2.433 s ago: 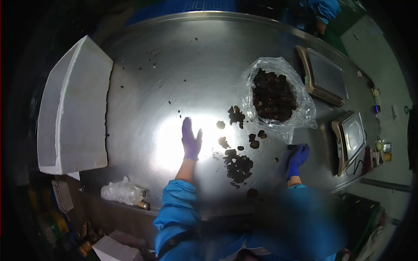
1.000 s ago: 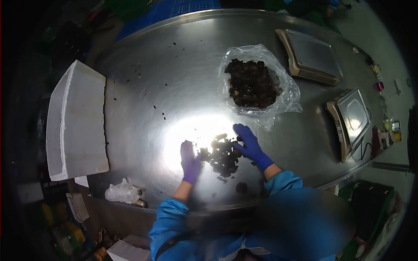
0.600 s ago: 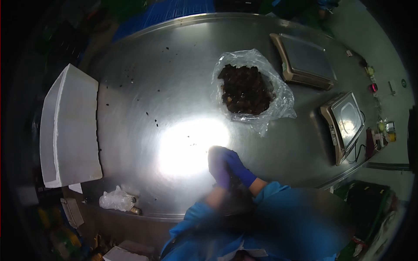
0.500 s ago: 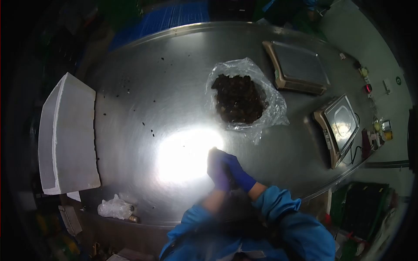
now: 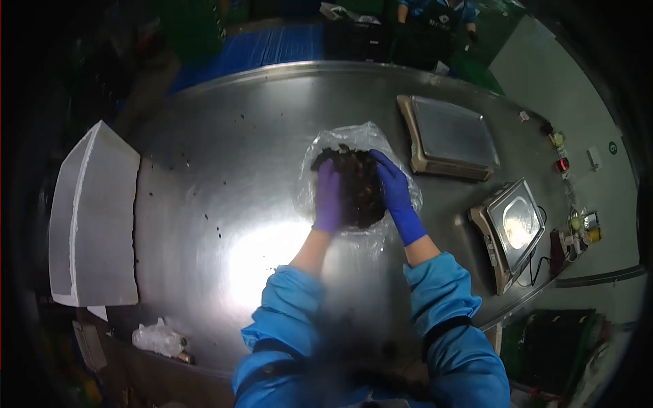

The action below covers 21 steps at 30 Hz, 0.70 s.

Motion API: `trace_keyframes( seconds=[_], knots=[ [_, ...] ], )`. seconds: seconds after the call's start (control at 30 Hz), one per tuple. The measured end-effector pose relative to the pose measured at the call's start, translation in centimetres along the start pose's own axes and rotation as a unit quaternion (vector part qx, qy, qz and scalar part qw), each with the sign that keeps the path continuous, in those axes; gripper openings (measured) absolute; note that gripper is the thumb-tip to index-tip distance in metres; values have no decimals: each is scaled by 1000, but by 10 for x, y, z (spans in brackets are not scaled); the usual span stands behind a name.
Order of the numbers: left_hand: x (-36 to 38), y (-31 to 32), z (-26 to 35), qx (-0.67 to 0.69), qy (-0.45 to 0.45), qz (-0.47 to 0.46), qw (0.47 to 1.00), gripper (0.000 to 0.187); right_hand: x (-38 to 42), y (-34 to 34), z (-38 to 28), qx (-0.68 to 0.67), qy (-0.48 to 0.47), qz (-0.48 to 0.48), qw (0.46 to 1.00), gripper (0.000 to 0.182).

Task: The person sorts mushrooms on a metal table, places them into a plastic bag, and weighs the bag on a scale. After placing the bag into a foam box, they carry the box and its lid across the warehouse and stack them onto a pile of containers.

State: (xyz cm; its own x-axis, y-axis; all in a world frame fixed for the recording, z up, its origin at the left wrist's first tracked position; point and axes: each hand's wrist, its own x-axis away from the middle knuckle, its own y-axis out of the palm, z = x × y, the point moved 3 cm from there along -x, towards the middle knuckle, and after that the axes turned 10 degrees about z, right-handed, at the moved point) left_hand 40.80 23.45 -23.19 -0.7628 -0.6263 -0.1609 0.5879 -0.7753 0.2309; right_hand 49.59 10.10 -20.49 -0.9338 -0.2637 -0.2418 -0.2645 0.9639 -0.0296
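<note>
A dark brown heap of small pieces [image 5: 355, 183] lies on a clear plastic bag [image 5: 371, 136], which is spread open on the steel table [image 5: 183, 217]. My left hand [image 5: 327, 197], in a purple-blue glove, rests against the heap's left side, its fingers extended and slightly blurred. On the right side, my right hand [image 5: 396, 194] touches the heap's edge with its gloved fingers stretched out. The heap sits between both palms. Neither hand is closed round anything.
A white foam box [image 5: 102, 217] stands at the left. Two scales [image 5: 452, 136] [image 5: 513, 228] are at the right. A crumpled plastic bag [image 5: 160, 338] lies near the front edge. Another person [image 5: 435, 30] stands beyond the table. Dark crumbs dot the tabletop.
My hands have parted and moved up from the table's front to either side of the heap. The view has shifted slightly, and more of the other person shows.
</note>
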Motion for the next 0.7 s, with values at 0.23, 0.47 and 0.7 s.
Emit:
trace_keyframes(
  seconds=[0.23,0.47,0.7],
  knots=[
    [151,-210,14,-410,116,-110,898,64,199,-66,2,209,-14,-242,947,46],
    [288,-249,40,-582,-12,-396,710,107,324,-97,7,339,-16,-373,864,79],
    [295,-173,-6,-505,219,-453,702,93,347,7,16,376,-84,-416,824,73]
  ],
)
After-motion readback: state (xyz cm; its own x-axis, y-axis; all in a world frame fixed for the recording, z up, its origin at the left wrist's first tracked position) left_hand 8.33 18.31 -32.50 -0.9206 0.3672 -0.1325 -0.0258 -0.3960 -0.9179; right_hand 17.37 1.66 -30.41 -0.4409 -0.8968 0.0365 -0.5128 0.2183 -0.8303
